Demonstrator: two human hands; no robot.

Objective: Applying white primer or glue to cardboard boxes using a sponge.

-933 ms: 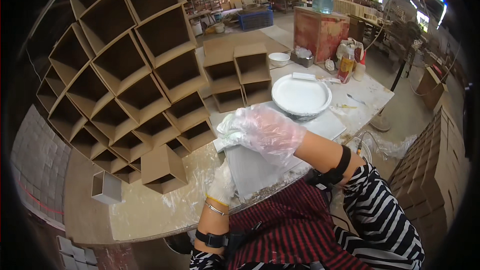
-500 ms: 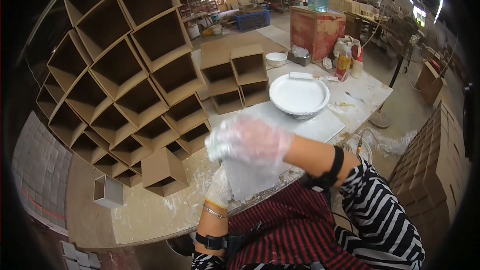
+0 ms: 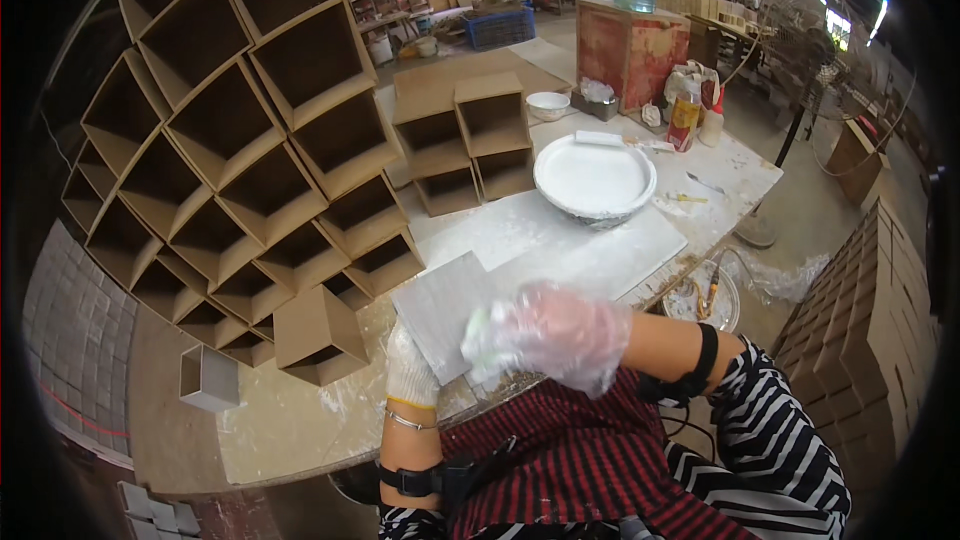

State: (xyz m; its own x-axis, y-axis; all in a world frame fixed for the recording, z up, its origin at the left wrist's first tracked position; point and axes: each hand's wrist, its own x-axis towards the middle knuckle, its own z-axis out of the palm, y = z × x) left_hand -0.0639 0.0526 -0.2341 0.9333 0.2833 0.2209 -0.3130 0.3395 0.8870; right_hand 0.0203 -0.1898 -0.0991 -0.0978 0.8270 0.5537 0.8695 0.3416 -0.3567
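Observation:
My left hand, in a white knit glove, holds a grey-white coated cardboard box from below and its left side. Most of its fingers are hidden behind the box, whose flat face is turned up. My right hand, in a loose clear plastic glove, is closed beside the box's right edge. A pale, slightly green wad shows at its fingertips against the box, too blurred to name. Beyond the hands, a wide bowl of white paint-like liquid stands on a white-smeared board.
Brown cardboard boxes are stacked high at the left, with a smaller stack behind the board. A grey-white box stands at the table's left edge. Bottles and a knife lie right. More boxes stand right.
My right hand has moved right and down across the box, uncovering its upper face. The box has tilted and shifted slightly left with my left hand.

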